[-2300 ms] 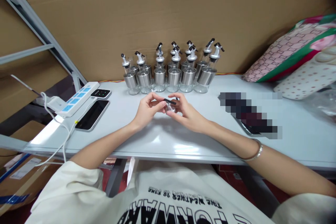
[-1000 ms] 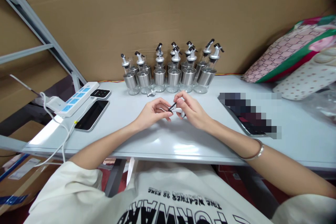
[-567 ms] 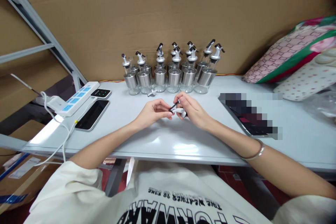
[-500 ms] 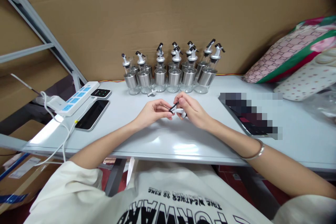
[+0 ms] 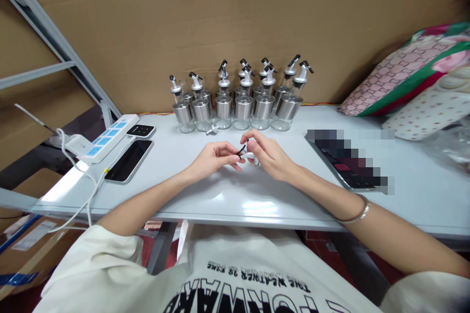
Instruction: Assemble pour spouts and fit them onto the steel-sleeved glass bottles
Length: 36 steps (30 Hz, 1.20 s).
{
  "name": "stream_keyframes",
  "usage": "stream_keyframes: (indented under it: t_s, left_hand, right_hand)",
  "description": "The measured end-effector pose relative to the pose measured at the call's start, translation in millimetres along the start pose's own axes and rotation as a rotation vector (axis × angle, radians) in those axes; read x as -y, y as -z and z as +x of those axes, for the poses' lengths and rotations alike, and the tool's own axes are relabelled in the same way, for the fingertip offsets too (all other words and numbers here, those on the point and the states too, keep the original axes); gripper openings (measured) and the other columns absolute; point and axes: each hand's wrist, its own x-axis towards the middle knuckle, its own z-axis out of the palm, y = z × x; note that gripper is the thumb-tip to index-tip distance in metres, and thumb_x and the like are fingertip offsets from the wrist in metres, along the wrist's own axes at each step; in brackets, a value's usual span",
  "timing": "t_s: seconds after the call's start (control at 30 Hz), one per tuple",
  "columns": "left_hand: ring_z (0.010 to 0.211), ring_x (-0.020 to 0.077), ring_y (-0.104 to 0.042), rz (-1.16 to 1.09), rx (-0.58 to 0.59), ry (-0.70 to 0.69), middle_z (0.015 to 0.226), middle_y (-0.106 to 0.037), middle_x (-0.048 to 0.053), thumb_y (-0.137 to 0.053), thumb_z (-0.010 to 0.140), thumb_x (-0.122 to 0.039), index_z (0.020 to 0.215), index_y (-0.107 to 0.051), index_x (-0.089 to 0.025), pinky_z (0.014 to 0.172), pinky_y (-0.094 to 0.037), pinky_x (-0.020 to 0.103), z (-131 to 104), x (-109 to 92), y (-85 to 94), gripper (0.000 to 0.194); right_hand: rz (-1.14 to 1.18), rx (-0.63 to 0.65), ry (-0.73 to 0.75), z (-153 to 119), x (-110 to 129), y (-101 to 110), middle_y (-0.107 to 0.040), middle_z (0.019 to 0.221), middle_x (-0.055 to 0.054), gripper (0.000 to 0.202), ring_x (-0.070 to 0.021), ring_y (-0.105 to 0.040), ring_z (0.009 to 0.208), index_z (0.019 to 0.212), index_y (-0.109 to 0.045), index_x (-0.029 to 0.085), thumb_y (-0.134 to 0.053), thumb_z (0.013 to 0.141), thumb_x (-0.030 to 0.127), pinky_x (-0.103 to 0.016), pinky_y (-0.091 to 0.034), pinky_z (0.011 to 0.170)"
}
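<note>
Above the near middle of the table, a silver-grey bottle pourer (image 5: 250, 155) with a black flap (image 5: 241, 150) at its tip is held between both hands. My left hand (image 5: 215, 159) pinches the black end between thumb and fingers. My right hand (image 5: 271, 157) is closed round the pourer's body, with its index finger bent over the flap; its palm side is hidden. Just beyond my hands, another silver pourer piece (image 5: 212, 130) lies on the table. Behind it stand glass bottles with steel sleeves (image 5: 243, 106), several topped with similar pourers.
On the left lie a power strip (image 5: 112, 137), a small black-screened device (image 5: 141, 130), a phone (image 5: 129, 160) and white cables (image 5: 91, 190). A pixelated tablet-like device (image 5: 343, 166) lies right. Patterned bags (image 5: 389, 73) lean at the far right. Cardboard (image 5: 147, 34) stands behind the bottles.
The fingers of my right hand have shifted slightly left over the pourer, and the black flap now shows at a different angle, partly covered. The bottles and the loose pourer piece stay in place.
</note>
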Motion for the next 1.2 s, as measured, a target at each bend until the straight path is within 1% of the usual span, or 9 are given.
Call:
stream_keyframes:
  t_s: [0.17,0.33,0.43,0.57,0.73,0.87,1.0,1.1,1.2]
  left_hand:
    - [0.063,0.0156,-0.068,0.009,0.009,0.011,0.072,-0.072,0.004,-0.078,0.065,-0.032,0.075,-0.061,-0.012,0.069,-0.05,0.028,0.3,1.7,-0.1,0.028]
    - [0.06,0.0149,-0.067,-0.014,0.017,0.015,0.064,-0.069,0.001,-0.079,0.062,-0.032,0.074,-0.059,-0.011,0.064,-0.05,0.027,0.0,3.1,0.0,0.031]
    - [0.058,0.0143,-0.066,-0.024,0.012,0.018,0.065,-0.07,0.002,-0.08,0.061,-0.033,0.073,-0.058,-0.011,0.063,-0.049,0.027,-0.2,3.2,-0.1,0.034]
    - [0.059,0.014,-0.067,-0.046,0.029,0.019,0.068,-0.071,0.003,-0.08,0.062,-0.034,0.073,-0.057,-0.011,0.065,-0.05,0.027,0.2,5.3,-0.2,0.034]
    - [0.058,0.0134,-0.067,-0.061,0.05,-0.02,0.064,-0.069,0.001,-0.08,0.062,-0.033,0.071,-0.055,-0.012,0.061,-0.049,0.024,1.9,9.6,0.2,0.035]
    - [0.049,0.0098,-0.062,-0.038,0.035,-0.014,0.066,-0.07,0.002,-0.081,0.06,-0.037,0.07,-0.054,-0.012,0.053,-0.046,0.021,3.4,9.0,1.1,0.038]
    - [0.041,0.0054,-0.054,-0.011,0.021,-0.008,0.067,-0.07,0.003,-0.08,0.06,-0.038,0.067,-0.053,-0.012,0.043,-0.039,0.018,3.6,7.5,1.6,0.039]
    - [0.037,0.0029,-0.049,0.003,0.019,0.006,0.067,-0.07,0.003,-0.08,0.06,-0.039,0.065,-0.051,-0.012,0.038,-0.033,0.016,2.5,5.9,1.2,0.04]
    - [0.038,0.0026,-0.048,-0.004,0.028,-0.007,0.066,-0.069,0.003,-0.08,0.06,-0.039,0.064,-0.051,-0.012,0.037,-0.031,0.016,0.9,3.2,0.5,0.04]
  right_hand:
    - [-0.006,0.017,0.022,-0.4,-2.1,1.1,-0.051,0.058,0.004,0.041,-0.0128,-0.054,0.052,0.092,-0.047,0.02,-0.029,0.092,0.057,-0.025,-0.039,0.055]
    - [0.051,0.034,0.032,-0.3,-2.0,-0.3,-0.05,0.06,0.004,0.042,-0.0106,-0.052,0.049,0.088,-0.045,0.02,-0.027,0.093,0.057,-0.023,-0.039,0.052]
    - [0.087,0.032,0.045,-0.6,-1.1,-0.8,-0.05,0.063,0.003,0.042,-0.0094,-0.051,0.048,0.089,-0.045,0.019,-0.026,0.093,0.057,-0.022,-0.039,0.05]
    - [0.086,0.03,0.081,-1.7,-1.3,-0.1,-0.049,0.063,0.004,0.041,-0.009,-0.05,0.048,0.09,-0.044,0.02,-0.027,0.093,0.057,-0.022,-0.039,0.05]
    - [0.1,0.044,0.067,-1.5,-3.0,0.2,-0.048,0.063,0.003,0.041,-0.0092,-0.05,0.049,0.087,-0.043,0.02,-0.028,0.092,0.058,-0.022,-0.04,0.05]
    - [0.111,0.057,0.076,-1.4,-3.6,0.1,-0.05,0.064,0.003,0.041,-0.0096,-0.05,0.05,0.087,-0.041,0.02,-0.028,0.092,0.059,-0.023,-0.041,0.052]
    - [0.085,0.074,0.107,-3.2,-3.9,0.0,-0.053,0.064,0.003,0.039,-0.0103,-0.051,0.051,0.09,-0.041,0.021,-0.028,0.093,0.057,-0.024,-0.041,0.054]
    - [0.066,0.057,0.136,-4.7,-4.0,-0.8,-0.054,0.062,0.003,0.039,-0.0106,-0.052,0.052,0.092,-0.042,0.021,-0.028,0.093,0.057,-0.023,-0.04,0.053]
    - [0.077,0.025,0.182,-5.7,-2.8,-3.0,-0.051,0.06,0.003,0.04,-0.0103,-0.052,0.051,0.09,-0.045,0.02,-0.027,0.094,0.056,-0.023,-0.04,0.052]
